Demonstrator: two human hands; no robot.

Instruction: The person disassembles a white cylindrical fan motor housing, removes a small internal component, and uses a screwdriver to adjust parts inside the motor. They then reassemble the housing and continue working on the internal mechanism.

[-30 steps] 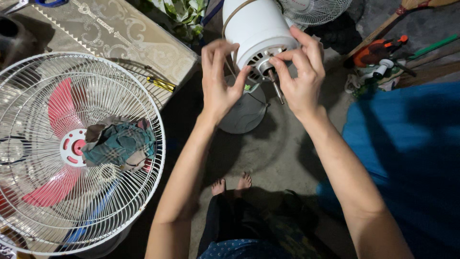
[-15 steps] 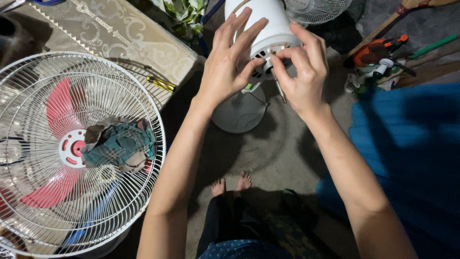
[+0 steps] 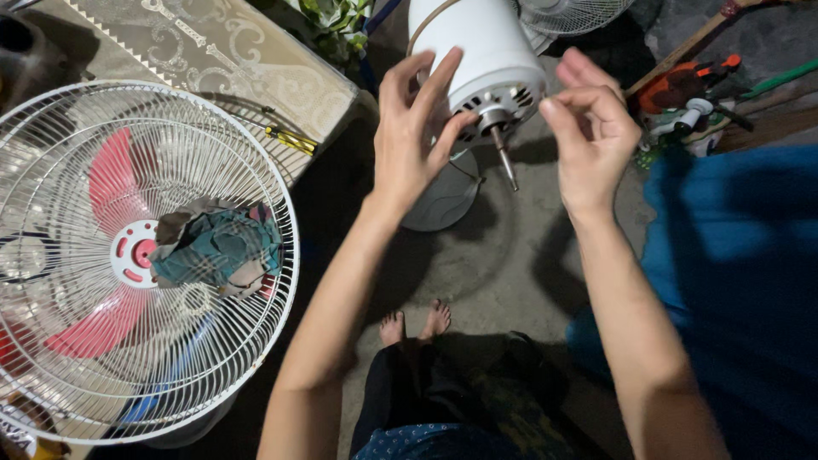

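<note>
Fingers of your left hand are gripping the white motor housing. Your right hand is pinching shut beside it, maybe on something small. Bare shaft is risking a jab, likely.

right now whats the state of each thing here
fan motor housing: white, guard and blades off, bare shaft sticking out
left hand: fingers spread, gripping the motor housing
right hand: off the housing, fingertips pinched together
fan guard: lying flat, red blade inside
cloth: crumpled on the guard
screwdriver: lying on the patterned table
</note>
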